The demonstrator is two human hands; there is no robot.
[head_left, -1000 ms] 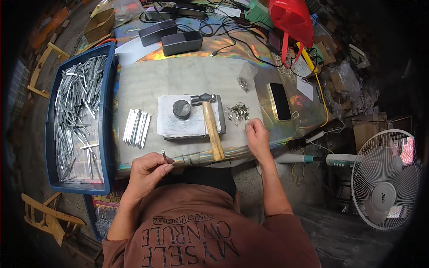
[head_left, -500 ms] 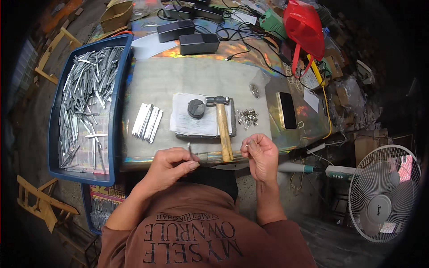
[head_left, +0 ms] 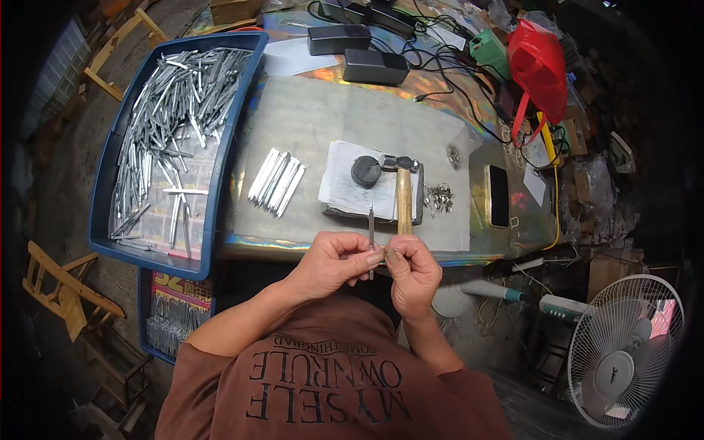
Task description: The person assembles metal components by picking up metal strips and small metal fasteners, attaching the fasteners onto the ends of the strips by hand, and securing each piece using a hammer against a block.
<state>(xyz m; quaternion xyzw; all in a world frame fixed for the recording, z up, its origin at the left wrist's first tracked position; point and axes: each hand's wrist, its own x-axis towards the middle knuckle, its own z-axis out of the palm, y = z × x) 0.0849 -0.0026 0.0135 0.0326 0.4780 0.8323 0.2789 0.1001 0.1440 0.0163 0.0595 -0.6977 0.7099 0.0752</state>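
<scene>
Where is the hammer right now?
In the head view, the hammer lies on the table just beyond both hands, its wooden handle pointing toward the right hand, its head beside the round black block.

One view only: head cam, worn on the person's head, fisheye, looking steeply down and a bit fwd. Pic is upright, not mirrored. Closest to lens, at btm edge: person's own shoulders and brown shirt, forearms running up from there to mid-frame. Counter fills the centre and upper part, farther off, its straight edges bowing toward the rim. Blue tray sits at left, floor fan low at right, both near the dark round border. No 2nd view, so no shared area.
</scene>
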